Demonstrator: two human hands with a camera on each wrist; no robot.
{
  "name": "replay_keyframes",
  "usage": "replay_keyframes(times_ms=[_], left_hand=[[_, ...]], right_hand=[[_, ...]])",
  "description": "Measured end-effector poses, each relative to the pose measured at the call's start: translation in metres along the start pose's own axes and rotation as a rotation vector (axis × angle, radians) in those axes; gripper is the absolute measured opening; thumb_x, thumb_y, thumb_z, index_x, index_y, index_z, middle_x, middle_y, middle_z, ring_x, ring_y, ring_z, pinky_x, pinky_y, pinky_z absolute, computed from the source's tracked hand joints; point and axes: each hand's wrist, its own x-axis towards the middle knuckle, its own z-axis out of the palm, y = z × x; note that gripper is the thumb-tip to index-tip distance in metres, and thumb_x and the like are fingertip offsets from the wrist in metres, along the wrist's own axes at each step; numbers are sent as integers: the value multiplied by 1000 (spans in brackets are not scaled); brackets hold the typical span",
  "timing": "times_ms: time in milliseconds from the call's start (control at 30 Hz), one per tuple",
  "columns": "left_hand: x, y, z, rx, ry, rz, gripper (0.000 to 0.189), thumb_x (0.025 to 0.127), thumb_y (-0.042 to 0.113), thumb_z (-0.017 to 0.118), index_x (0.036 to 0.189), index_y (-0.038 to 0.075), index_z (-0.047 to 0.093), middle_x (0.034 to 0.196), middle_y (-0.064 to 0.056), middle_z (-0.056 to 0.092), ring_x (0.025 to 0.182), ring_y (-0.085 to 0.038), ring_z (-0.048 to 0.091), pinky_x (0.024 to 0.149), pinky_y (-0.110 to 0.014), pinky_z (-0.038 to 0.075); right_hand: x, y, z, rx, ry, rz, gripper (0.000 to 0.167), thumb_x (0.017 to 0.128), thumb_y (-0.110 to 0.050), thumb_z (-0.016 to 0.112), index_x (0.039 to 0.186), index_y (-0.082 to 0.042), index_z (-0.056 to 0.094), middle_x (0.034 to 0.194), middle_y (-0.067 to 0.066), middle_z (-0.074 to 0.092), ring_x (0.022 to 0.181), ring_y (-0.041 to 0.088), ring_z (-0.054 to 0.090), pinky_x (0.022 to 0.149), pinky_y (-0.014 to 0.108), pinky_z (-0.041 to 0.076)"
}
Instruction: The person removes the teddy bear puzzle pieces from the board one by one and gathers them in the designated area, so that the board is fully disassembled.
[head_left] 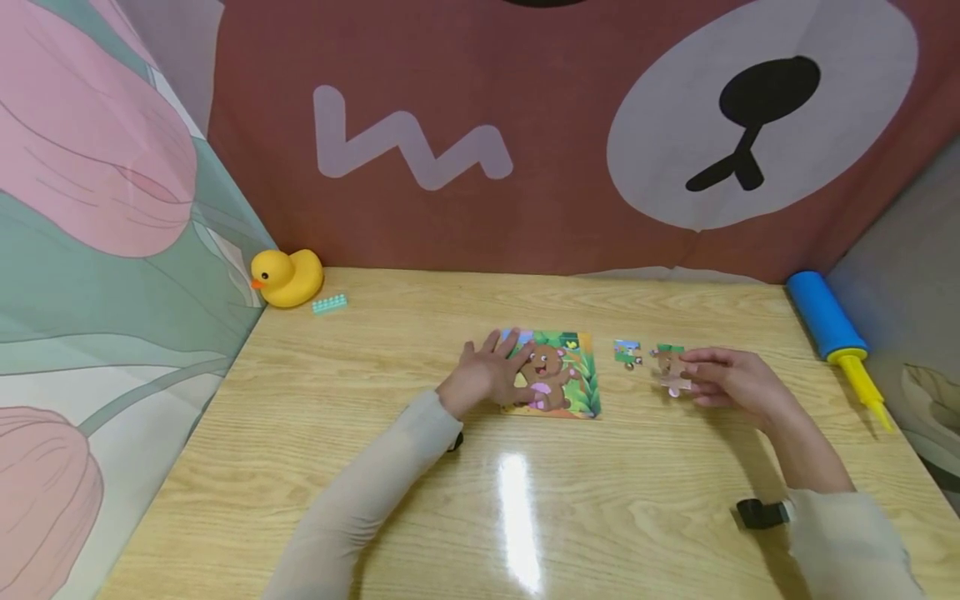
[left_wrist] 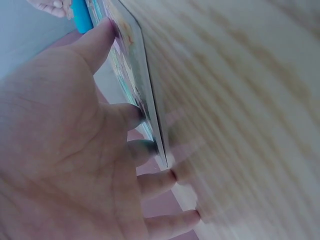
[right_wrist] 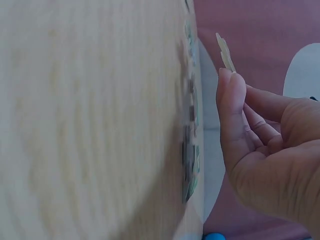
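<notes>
My left hand point(head_left: 487, 372) lies spread on the left part of a bear picture puzzle board point(head_left: 581, 392). In the left wrist view, the thumb and some fingertips touch the board, while the other fingers reach past its edge onto the table. My right hand point(head_left: 738, 383) pinches a thin jigsaw piece point(right_wrist: 226, 55) between thumb and fingertips, raised off the table. Left of that hand, a blue-green jigsaw piece point(head_left: 627, 352) lies on the wood. A brown and green piece point(head_left: 667, 358) is close to the right fingertips, partly covered.
A yellow rubber duck point(head_left: 291, 279) sits at the back left corner beside a turquoise toy brick point(head_left: 330, 304). A blue and yellow pump point(head_left: 828, 317) lies along the right edge. Printed fabric walls point(head_left: 555, 225) stand behind and beside the wooden table point(head_left: 637, 517).
</notes>
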Motion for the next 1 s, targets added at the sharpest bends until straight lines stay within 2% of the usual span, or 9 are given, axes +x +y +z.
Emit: replay_keyframes(times_ms=[200,367,633,1000], left_hand=[[1,0,1,4,2,-5,89,93,79,40,163,38,4,173,3,-7,160,-27,-1,126,-63,13],[1,0,1,7,-4,-4,87,94,78,40,163,40,3,173,4,-7,161,-26,-1,126,-63,13],[0,0,1,9,-10,-9,87,94,77,39,163,40,1,172,4,-8,161,-26,-2,126,-63,12],[3,0,2,16,0,-14,89,92,80,38,162,40,0,172,5,-8,160,-26,-1,126,-63,13]], right_hand=[[-4,8,-5,-36,2,30,36,107,-21,52,139,-5,54,97,-18,70,82,5,71,75,30,63],[-6,10,-5,-108,10,57,46,109,-21,48,148,3,44,99,-14,69,84,7,71,76,31,63],[-6,13,-4,-146,8,47,44,109,-18,44,145,8,44,98,-10,68,81,7,71,74,32,63],[-13,8,-12,-158,31,26,55,110,-23,44,150,13,35,110,-10,73,86,11,76,77,35,64]])
